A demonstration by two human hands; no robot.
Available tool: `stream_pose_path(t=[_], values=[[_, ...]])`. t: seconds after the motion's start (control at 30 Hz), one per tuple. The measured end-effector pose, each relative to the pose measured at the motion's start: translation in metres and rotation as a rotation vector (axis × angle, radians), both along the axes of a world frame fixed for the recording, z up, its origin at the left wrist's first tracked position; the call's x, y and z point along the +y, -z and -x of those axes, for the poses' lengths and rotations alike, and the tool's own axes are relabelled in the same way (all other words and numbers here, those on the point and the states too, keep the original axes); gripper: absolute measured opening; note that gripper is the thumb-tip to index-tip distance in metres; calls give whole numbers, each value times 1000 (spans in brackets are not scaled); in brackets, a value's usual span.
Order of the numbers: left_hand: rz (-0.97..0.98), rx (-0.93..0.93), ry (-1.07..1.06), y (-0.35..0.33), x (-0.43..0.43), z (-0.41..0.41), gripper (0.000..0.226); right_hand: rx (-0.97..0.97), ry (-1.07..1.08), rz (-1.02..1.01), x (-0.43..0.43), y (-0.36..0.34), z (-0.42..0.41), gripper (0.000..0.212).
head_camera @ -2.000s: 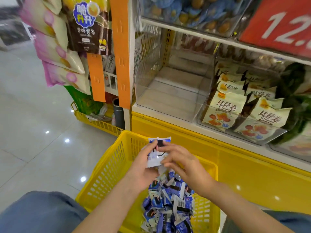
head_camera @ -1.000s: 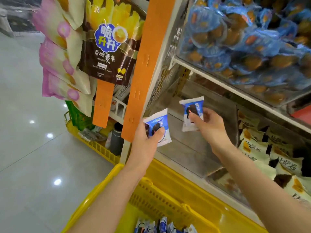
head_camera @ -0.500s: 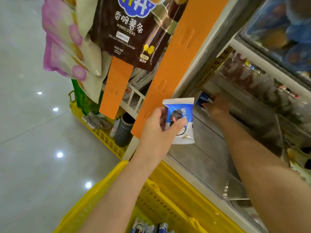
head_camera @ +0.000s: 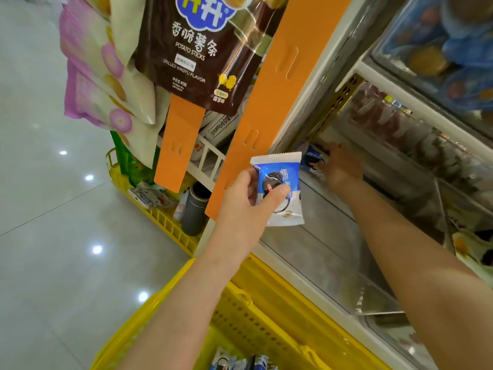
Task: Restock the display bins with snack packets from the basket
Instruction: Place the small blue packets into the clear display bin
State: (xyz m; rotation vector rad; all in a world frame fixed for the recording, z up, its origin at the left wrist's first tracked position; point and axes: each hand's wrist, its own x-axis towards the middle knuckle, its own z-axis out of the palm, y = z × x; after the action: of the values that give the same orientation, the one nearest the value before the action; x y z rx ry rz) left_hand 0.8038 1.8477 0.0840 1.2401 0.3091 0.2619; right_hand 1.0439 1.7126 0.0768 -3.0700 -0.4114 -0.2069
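My left hand (head_camera: 246, 201) pinches a blue and white snack packet (head_camera: 280, 190) by its side, held up in front of the clear display bin (head_camera: 328, 252). My right hand (head_camera: 340, 166) reaches deep into that bin's back left corner, its fingers on a second blue packet (head_camera: 312, 157) there. Below, the yellow basket (head_camera: 240, 303) holds several more blue packets (head_camera: 240, 363) at the frame's bottom edge.
An orange strip (head_camera: 266, 102) hangs just left of the bin, with a brown potato-stick bag (head_camera: 197, 49) and pink bags (head_camera: 98, 76) beside it. A second yellow basket (head_camera: 160, 217) sits on the floor at left. Filled bins lie to the right and above.
My right hand has stayed in the bin's back corner with its packet. My left hand has kept its packet raised and nearly still. The view has drawn closer to the shelf.
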Motion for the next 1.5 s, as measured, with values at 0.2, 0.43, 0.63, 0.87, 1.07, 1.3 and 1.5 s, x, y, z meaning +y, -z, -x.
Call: stream_pose_path(t=[0.2, 0.43, 0.63, 0.87, 1.07, 1.3, 1.5], values=[[122, 10, 153, -1, 2, 7, 32, -94, -116, -297, -9, -20, 58, 33], [36, 30, 140, 0, -9, 15, 38, 686, -158, -901, -3, -56, 172, 31], [-183, -22, 73, 3, -36, 28, 24, 668, -178, -820, -21, -64, 217, 25], [-764, -179, 47, -9, -41, 16, 24, 448, 33, -1064, -50, -72, 185, 25], [-1295, -229, 194, 4, -24, -7, 28, 320, 278, -668, -61, -46, 96, 32], [-1397, -405, 231, 27, -9, -10, 46, 268, 288, -284, -57, -17, 37, 29], [-1389, -511, 204, 32, -3, -12, 33, 206, 204, -171, -51, -5, 22, 34]])
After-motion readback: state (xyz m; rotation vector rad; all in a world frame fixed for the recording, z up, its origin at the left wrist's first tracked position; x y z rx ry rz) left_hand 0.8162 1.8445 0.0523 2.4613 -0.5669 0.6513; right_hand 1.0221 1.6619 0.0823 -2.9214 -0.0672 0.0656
